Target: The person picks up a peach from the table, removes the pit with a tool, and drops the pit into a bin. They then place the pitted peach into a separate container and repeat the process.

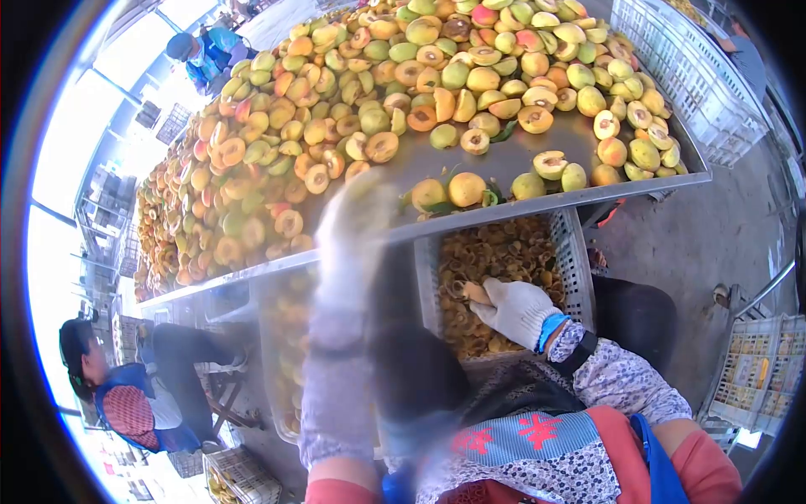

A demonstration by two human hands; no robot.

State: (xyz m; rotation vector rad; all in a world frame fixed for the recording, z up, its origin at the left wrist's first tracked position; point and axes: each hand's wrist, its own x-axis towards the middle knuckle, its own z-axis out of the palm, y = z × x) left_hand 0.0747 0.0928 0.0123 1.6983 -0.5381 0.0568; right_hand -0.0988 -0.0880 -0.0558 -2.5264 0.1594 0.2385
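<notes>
My left hand (359, 214), in a pale glove, is smeared by motion at the near rim of the metal table (546, 200); its fingers cannot be made out. Halved and whole yellow-green peaches or apricots (382, 147) are heaped on the table just beyond it. Below the rim, my right hand (516, 312), in a white knitted glove, is closed over a plastic crate (575, 265). Something small and orange-tan shows at its fingertips, too small to name. Brown scraps that look like pits or cut pieces (495, 252) fill this crate.
Left of my legs stands another container (281, 336) with blurred fruit. A seated person (138, 395) is at the left, and another person (206, 59) at the far left of the table. White crates (697, 76) are stacked at right; a further crate (760, 370) stands lower right.
</notes>
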